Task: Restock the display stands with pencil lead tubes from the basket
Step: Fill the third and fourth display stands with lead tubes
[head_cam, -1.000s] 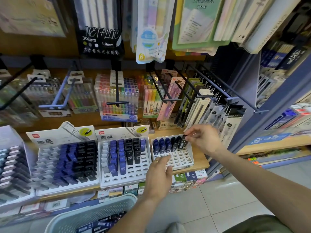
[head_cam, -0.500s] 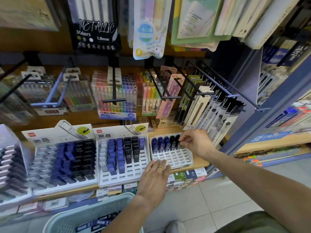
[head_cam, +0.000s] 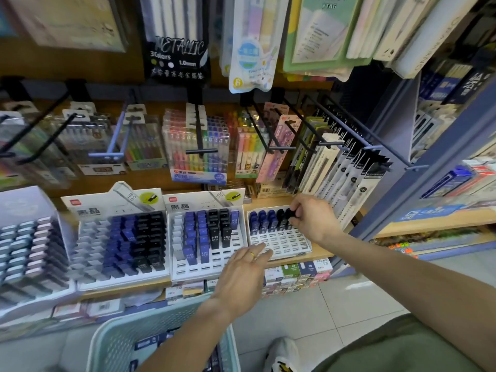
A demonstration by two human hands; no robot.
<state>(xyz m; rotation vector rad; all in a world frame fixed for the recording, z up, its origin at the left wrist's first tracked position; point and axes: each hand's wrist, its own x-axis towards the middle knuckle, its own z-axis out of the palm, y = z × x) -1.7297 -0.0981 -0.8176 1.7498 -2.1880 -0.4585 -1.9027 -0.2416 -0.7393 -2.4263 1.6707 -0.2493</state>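
Right hand [head_cam: 312, 220] reached forward, fingers curled in a pinch, forearm running back to lower right; left hand [head_cam: 243, 275] flat, fingers straight, extended forward, palm down

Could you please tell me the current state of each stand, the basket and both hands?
Right stand: only back row filled, front slots empty.
Middle stand: partly filled.
Left stand: right columns full, left columns empty.
Basket: holds tubes.
Right hand: pinching a black tube in the back row.
Left hand: open, fingers straight at the right stand's front edge.
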